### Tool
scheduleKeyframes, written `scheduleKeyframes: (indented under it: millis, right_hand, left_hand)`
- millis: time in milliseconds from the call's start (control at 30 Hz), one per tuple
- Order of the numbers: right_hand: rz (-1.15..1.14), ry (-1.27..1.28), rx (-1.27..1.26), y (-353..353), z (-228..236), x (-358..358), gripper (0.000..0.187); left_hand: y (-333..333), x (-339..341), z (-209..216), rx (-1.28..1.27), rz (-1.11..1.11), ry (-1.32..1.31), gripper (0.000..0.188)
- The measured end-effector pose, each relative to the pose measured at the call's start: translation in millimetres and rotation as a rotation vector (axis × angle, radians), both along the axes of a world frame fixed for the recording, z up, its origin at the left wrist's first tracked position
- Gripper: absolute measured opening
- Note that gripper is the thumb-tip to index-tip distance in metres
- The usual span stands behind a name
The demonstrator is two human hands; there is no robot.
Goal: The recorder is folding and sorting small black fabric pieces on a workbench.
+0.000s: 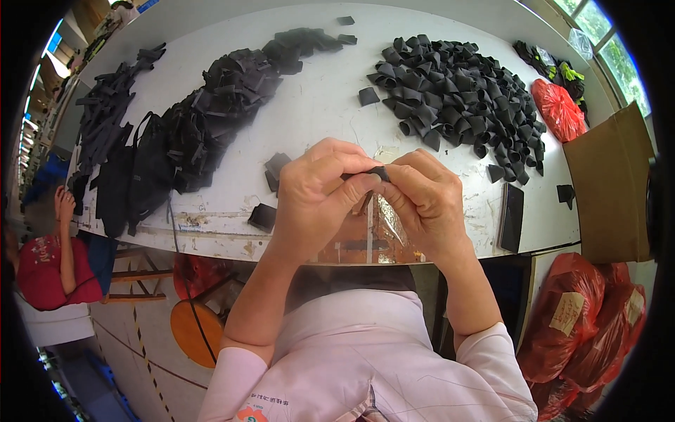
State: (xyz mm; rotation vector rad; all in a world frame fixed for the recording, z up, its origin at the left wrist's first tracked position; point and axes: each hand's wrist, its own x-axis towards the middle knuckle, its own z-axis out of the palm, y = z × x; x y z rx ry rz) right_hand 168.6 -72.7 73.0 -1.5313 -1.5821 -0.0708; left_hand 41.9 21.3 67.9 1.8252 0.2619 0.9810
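Above the front edge of the white table (316, 91), my left hand (313, 190) and my right hand (427, 200) meet fingertip to fingertip. Both pinch one small black fabric piece (378, 172), mostly covered by my fingers. Beside my left wrist lie a flat black piece (274, 169) and a curled black piece (262, 217). Beyond my right hand spreads a large heap of black folded fabric loops (457, 91). A long pile of flat black fabric pieces (225, 91) runs along the table's left half.
Black strips (105, 105) lie at the far left. A dark flat slab (512, 218) rests near the right front edge, by a cardboard box (610, 183). Red plastic bags (583, 316) stand lower right; another red bag (557, 110) sits above. A person in red (49, 271) is at left, near a stool (197, 332).
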Motion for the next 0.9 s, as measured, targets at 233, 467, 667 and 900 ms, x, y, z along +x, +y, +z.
scheduleKeyframes:
  millis: [233, 467, 667, 900]
  right_hand:
    - [0.171, 1.010, -0.077, 10.5, 19.2, 41.7, 0.027]
    - [-0.140, 0.549, -0.590, -32.0, -45.7, -1.0, 0.031]
    - [-0.150, 0.643, -0.394, -38.4, -81.1, -44.3, 0.041]
    - [0.082, 1.417, -0.423, -36.7, -61.6, -38.5, 0.021]
  left_hand:
    - [-1.8, -10.7, -67.9, -0.069, 0.413, 0.253, 0.021]
    - [-4.9, -21.4, -136.6, 0.019, 0.487, 0.597, 0.015]
    - [-33.3, -41.4, -74.1, -0.674, -0.005, 0.364, 0.012]
    - [-57.9, -29.5, -69.9, -1.039, 0.096, -0.040, 0.012]
